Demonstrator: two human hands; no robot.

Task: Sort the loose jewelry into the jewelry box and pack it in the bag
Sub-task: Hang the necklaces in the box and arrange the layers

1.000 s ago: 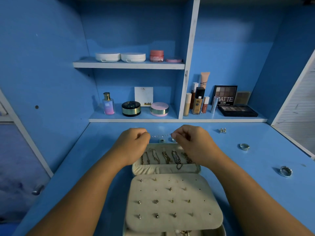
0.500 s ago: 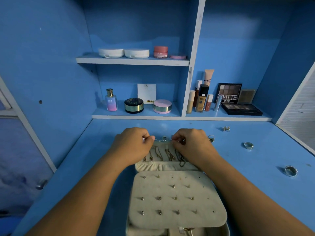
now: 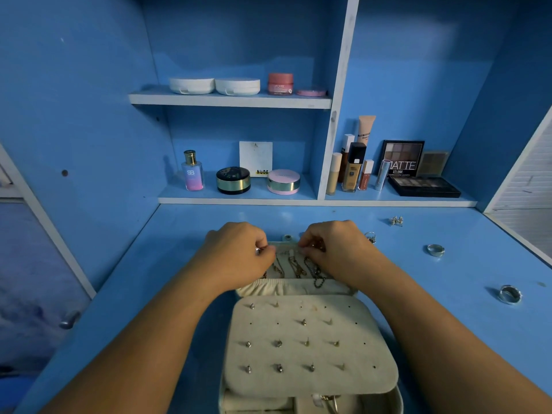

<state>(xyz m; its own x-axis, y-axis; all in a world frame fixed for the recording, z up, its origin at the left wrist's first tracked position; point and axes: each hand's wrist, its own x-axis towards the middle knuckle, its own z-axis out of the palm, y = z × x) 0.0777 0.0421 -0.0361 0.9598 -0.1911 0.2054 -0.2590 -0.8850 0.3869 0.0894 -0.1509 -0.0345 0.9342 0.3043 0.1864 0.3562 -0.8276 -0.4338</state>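
Jewelry box [image 3: 310, 348] open on surface [image 3: 448, 294], near end cut off by frame.
Left hand [image 3: 239, 255] and right hand [image 3: 340, 252] curled at far edge of lid [image 3: 294, 289], each pinching a shiny piece [image 3: 257, 250] too fine to identify; hands hide lid's upper corners. Ring [image 3: 435, 250] lies loose to the right.

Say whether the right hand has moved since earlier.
Yes: the right hand came nearer, from past the far edge of the jewelry box lid onto it.
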